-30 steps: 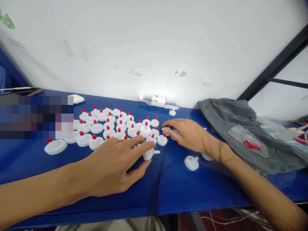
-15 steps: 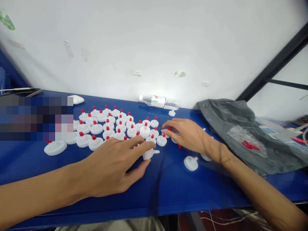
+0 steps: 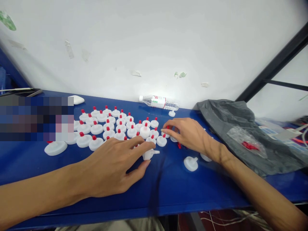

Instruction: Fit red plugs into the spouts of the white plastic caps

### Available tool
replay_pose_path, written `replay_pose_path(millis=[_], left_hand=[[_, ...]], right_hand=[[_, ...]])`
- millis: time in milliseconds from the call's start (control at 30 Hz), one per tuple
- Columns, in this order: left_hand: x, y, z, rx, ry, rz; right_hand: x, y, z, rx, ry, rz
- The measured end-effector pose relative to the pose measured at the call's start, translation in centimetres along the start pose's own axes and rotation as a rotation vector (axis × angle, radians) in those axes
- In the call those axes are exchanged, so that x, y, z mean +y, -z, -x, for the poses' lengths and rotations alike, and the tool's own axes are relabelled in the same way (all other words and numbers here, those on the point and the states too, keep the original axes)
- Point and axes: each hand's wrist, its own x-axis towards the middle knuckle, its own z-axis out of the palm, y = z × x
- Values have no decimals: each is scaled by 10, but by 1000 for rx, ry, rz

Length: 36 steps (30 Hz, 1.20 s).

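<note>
Between left fingers [image 3: 144, 148], spouted plastic cap [image 3: 147, 155]

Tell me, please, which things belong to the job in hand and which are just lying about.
Probably the job's:
uncapped white piece in left hand
red-capped white pieces
loose red piece near right hand
bagged red pieces

Probably lying about:
bottle
white rounded object

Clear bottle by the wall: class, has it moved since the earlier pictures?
No. The clear bottle lies in the same place, below and to the right of the pale scrap stuck on the wall.
</note>
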Motion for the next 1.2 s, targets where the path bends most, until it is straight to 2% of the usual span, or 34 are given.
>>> replay_pose_path(millis=[267, 400, 467, 533, 600, 667, 733, 933, 1033, 1200], left_hand=[[1, -1, 1, 12, 6, -10], [2, 1, 0, -12, 23, 7], [1, 2, 0, -27, 34, 26], [1, 2, 0, -36, 38, 42], [0, 2, 1, -38, 37, 48], [0, 1, 2, -31, 36, 49], [0, 0, 3, -20, 33, 55], [0, -1, 3, -17, 25, 61], [0, 0, 2, -29, 28, 78], [0, 0, 2, -16, 26, 75]], right_hand=[[1, 1, 1, 11, 13, 4], [-1, 16, 2, 105, -56, 33], [3, 29, 3, 112, -116, 45], [9, 41, 5, 81, -102, -25], [16, 49, 9, -23, -36, -166], [21, 53, 12, -225, 27, -280], [23, 51, 14, -348, 80, -297], [24, 35, 12, -404, 76, -197], [26, 34, 11, -441, 62, -225], [27, 34, 12, -431, 62, -218]])
